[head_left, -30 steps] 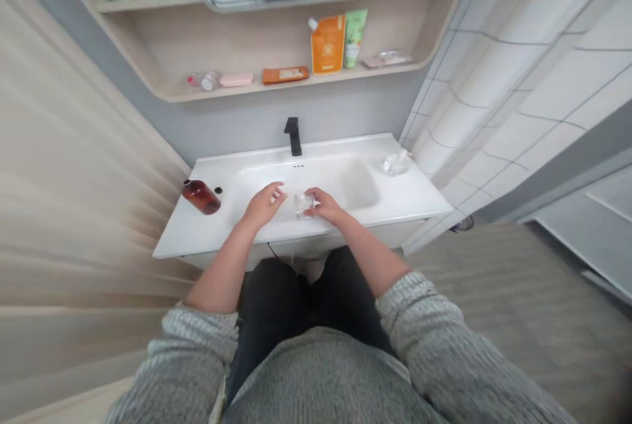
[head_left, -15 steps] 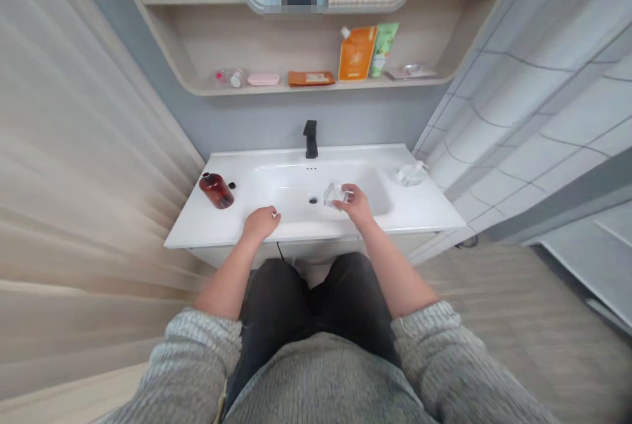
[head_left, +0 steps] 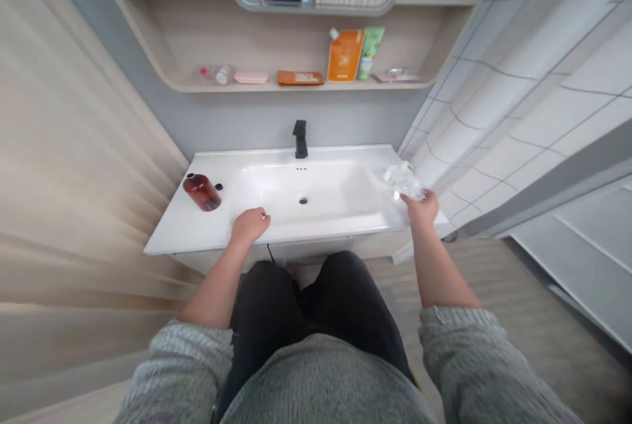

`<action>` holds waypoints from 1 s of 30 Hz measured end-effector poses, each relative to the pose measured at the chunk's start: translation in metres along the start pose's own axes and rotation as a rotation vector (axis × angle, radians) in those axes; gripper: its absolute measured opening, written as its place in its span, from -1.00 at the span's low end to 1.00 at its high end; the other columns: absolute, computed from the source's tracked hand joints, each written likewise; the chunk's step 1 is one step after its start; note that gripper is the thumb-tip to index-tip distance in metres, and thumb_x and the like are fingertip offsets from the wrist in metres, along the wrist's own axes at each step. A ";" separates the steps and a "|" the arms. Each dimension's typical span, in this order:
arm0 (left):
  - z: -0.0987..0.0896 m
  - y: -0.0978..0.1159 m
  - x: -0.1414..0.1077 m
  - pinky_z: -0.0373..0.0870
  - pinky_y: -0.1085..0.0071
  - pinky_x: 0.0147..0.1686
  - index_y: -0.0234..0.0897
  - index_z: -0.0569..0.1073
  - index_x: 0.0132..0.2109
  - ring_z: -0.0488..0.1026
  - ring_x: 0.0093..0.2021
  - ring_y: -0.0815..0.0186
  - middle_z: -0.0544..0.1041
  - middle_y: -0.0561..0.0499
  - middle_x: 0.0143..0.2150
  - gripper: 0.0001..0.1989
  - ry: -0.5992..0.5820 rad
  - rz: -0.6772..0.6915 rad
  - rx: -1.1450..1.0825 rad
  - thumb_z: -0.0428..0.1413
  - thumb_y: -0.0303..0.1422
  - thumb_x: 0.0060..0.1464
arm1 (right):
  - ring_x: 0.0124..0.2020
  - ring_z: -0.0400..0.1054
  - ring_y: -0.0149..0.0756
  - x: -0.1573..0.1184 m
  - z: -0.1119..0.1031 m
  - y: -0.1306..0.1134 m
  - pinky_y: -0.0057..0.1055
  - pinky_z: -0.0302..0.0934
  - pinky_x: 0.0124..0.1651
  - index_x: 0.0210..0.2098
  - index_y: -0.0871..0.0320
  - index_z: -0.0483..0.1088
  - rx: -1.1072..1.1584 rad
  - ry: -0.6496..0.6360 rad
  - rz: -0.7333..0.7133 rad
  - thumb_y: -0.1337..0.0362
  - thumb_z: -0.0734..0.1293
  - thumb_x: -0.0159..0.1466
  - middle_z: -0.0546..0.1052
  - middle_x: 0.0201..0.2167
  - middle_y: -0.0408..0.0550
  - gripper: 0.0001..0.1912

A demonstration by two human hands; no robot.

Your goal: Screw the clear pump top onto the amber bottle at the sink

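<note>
My right hand (head_left: 422, 205) is at the right end of the white counter, its fingers closed on a clear plastic piece (head_left: 413, 192). That piece touches or lies right beside a crumpled whitish plastic bag (head_left: 399, 175). My left hand (head_left: 250, 224) rests at the front edge of the sink (head_left: 276, 210), with its fingers curled round something small and whitish that I cannot make out. A red-brown bottle without a cap (head_left: 202, 192) lies on the left part of the counter, beside a small black cap (head_left: 218, 186).
A black faucet (head_left: 300, 139) stands behind the basin. Above it a shelf (head_left: 197, 88) holds an orange pouch (head_left: 344, 55), a green tube (head_left: 370, 53), an orange packet (head_left: 299, 78) and a pink case (head_left: 251, 77). Curtains hang at both sides.
My right hand has moved right with the clear plastic piece, from over the basin to the crumpled bag. My left hand stays at the sink's front edge. The view has shifted slightly.
</note>
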State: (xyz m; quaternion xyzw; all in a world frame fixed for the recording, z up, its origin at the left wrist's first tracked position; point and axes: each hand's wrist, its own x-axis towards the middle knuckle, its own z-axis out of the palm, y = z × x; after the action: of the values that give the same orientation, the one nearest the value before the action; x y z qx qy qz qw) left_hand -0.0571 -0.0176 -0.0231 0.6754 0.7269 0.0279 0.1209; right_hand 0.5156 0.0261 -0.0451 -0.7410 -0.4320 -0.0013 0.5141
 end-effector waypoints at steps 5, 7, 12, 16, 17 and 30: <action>-0.001 0.001 -0.002 0.55 0.15 0.08 -0.15 0.69 0.11 0.66 0.14 -0.06 0.73 -0.23 0.11 -0.59 0.010 -0.003 0.000 0.01 -0.14 0.41 | 0.13 0.44 0.18 -0.007 0.003 0.001 0.16 0.37 0.30 0.13 0.16 0.38 -0.039 0.042 0.084 -0.24 0.59 0.03 0.53 0.08 0.22 -0.13; -0.002 0.001 -0.003 0.55 0.14 0.08 -0.15 0.69 0.10 0.66 0.13 -0.07 0.74 -0.23 0.11 -0.60 0.017 -0.005 -0.006 0.02 -0.15 0.40 | 0.24 0.39 0.24 -0.017 0.000 -0.008 0.20 0.30 0.37 0.22 0.19 0.33 -0.081 0.128 0.026 -0.24 0.57 0.08 0.47 0.20 0.32 -0.07; -0.001 0.003 -0.003 0.54 0.15 0.13 -0.18 0.69 0.09 0.65 0.13 -0.04 0.73 -0.22 0.09 -0.64 0.045 0.018 -0.036 0.05 -0.20 0.39 | 0.30 0.37 0.26 -0.067 0.002 -0.056 0.21 0.22 0.40 0.17 0.19 0.41 -0.131 0.071 -0.231 -0.03 0.39 0.32 0.52 0.18 0.34 -0.44; -0.003 0.001 -0.015 0.49 0.18 0.25 -0.22 0.64 0.09 0.61 0.15 0.04 0.70 -0.18 0.06 -0.71 0.269 0.129 -0.182 0.09 -0.29 0.38 | -0.04 0.55 0.06 -0.111 0.034 -0.106 -0.04 0.38 0.18 -0.05 0.10 0.56 -0.036 -0.513 -0.379 0.15 0.33 0.34 0.67 -0.18 0.12 -0.73; -0.004 -0.001 -0.019 0.49 0.19 0.26 -0.22 0.63 0.09 0.61 0.13 0.07 0.68 -0.16 0.06 -0.72 0.361 0.134 -0.239 0.09 -0.29 0.39 | -0.06 0.55 0.04 -0.121 0.043 -0.116 -0.08 0.39 0.15 -0.05 0.09 0.58 -0.024 -0.615 -0.411 0.16 0.34 0.34 0.68 -0.19 0.09 -0.74; -0.068 -0.096 0.012 0.24 0.04 0.56 -0.36 0.02 0.58 0.36 0.51 -0.01 0.31 -0.38 0.51 0.25 0.918 -0.393 -0.751 0.56 -0.22 -0.06 | 0.02 0.58 0.06 -0.149 0.085 -0.136 -0.15 0.39 0.11 -0.04 0.02 0.68 -0.179 -0.946 -0.529 0.05 0.44 0.42 0.74 -0.02 0.08 -0.75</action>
State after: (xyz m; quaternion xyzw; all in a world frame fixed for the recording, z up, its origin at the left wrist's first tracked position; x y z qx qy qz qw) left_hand -0.1659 -0.0052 0.0220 0.3594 0.7561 0.5461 0.0285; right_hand 0.2973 0.0091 -0.0483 -0.5675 -0.7859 0.1661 0.1809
